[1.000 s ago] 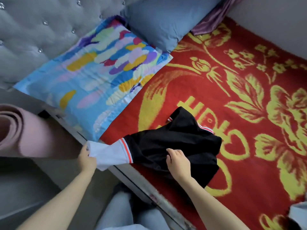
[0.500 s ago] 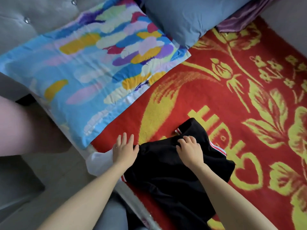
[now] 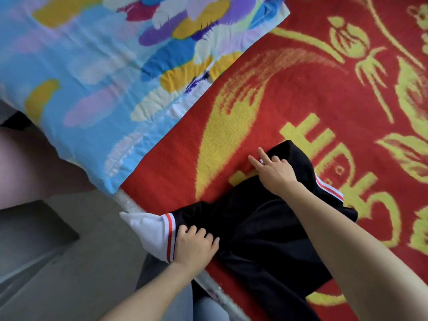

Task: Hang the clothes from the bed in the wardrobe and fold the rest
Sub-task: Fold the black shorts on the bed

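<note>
A black garment with a white sleeve and red-white trim lies crumpled on the red and yellow blanket near the bed's edge. My left hand rests on the garment just beside the sleeve cuff, its fingers curled into the black fabric. At the garment's far corner, my right hand has its thumb and index finger stretched out onto the blanket. Its other fingers curl over the fabric's edge. The white sleeve hangs over the side of the bed.
A blue pillow with coloured brush strokes lies at the upper left, overlapping the blanket. Grey floor and a pink rolled mat lie left of the bed. My legs show below the bed's edge.
My left hand slid back from the garment's near edge onto the fabric by the cuff. My right hand reached forward to the far corner. The view moved closer to the bed.
</note>
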Available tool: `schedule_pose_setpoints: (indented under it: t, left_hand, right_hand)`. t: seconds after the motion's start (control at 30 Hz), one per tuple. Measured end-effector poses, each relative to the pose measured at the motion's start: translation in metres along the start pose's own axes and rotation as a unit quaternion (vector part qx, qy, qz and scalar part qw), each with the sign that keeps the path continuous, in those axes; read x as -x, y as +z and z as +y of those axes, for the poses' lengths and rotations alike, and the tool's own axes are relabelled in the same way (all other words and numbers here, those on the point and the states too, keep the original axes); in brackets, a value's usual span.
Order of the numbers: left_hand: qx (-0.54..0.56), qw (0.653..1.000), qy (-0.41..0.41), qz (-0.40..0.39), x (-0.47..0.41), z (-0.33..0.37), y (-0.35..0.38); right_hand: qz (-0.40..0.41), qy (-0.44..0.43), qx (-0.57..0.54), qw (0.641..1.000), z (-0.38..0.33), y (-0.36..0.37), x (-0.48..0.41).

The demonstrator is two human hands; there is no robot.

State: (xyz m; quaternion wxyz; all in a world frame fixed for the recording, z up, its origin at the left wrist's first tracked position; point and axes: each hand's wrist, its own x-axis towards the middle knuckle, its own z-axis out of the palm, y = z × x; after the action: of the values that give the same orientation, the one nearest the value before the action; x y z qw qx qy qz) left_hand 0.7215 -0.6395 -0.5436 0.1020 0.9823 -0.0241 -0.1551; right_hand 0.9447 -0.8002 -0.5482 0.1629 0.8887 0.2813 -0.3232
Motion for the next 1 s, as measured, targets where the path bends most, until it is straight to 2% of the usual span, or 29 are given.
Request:
schedule_pose_setpoints:
  t: [0.07,0.13,0.17,0.23,0.27,0.3,0.37,0.4,0.5,0.6,0.67,0.73,0.8,0.9,0.97,1.0]
  left_hand:
    - [0.017,0.997,-0.026,0.071,-0.016,-0.004,-0.005]
    - [0.036,0.99,-0.084,0.103,-0.037,-0.008,-0.009]
    - [0.056,0.987,-0.129,0.082,-0.049,-0.011,-0.011]
    - [0.084,0.977,-0.192,-0.041,-0.07,-0.011,-0.012]
    - [0.092,0.971,-0.197,-0.096,-0.077,-0.01,-0.007]
    - [0.088,0.969,-0.182,-0.145,-0.081,-0.006,-0.001]
    - [0.06,0.972,-0.125,-0.189,-0.079,0.004,0.005]
    - [0.042,0.976,-0.093,-0.191,-0.074,0.009,0.007]
    - [-0.002,0.98,-0.041,-0.195,-0.047,0.027,0.012]
    - [-0.009,0.982,-0.072,-0.176,-0.024,0.043,0.016]
    - [0.043,0.977,-0.127,-0.163,-0.021,0.05,0.017]
    - [0.102,0.962,-0.163,-0.192,-0.025,0.057,0.013]
    - [0.11,0.962,-0.149,-0.202,-0.03,0.058,0.005]
    - [0.129,0.978,-0.092,-0.133,-0.03,0.05,-0.018]
    - [0.213,0.973,-0.036,-0.076,-0.026,0.04,-0.041]
    - [0.257,0.964,0.001,-0.072,-0.023,0.037,-0.059]
  right_hand:
    - [-0.005,0.049,-0.018,0.999,0.01,0.008,0.003]
    - [-0.017,0.098,-0.061,0.993,0.023,0.02,0.015]
    - [-0.02,0.116,-0.079,0.99,0.027,0.027,0.023]
    - [-0.011,0.153,-0.094,0.984,0.034,0.04,0.044]
    - [0.004,0.165,-0.093,0.982,0.035,0.046,0.056]
    - [0.023,0.175,-0.091,0.98,0.035,0.051,0.07]
    - [0.093,0.2,-0.121,0.968,0.033,0.062,0.097]
    - [0.134,0.226,-0.163,0.951,0.032,0.066,0.11]
    - [0.267,0.32,-0.263,0.87,0.034,0.072,0.15]
    - [0.374,0.308,-0.208,0.85,0.039,0.08,0.184]
    - [0.427,0.286,-0.157,0.843,0.04,0.089,0.204]
    - [0.45,0.292,-0.144,0.831,0.04,0.103,0.226]
    - [0.458,0.288,-0.144,0.828,0.037,0.115,0.248]
    - [0.448,0.252,-0.141,0.846,0.032,0.117,0.275]
    - [0.42,0.231,-0.169,0.861,0.026,0.113,0.294]
    - [0.41,0.235,-0.21,0.856,0.024,0.106,0.308]
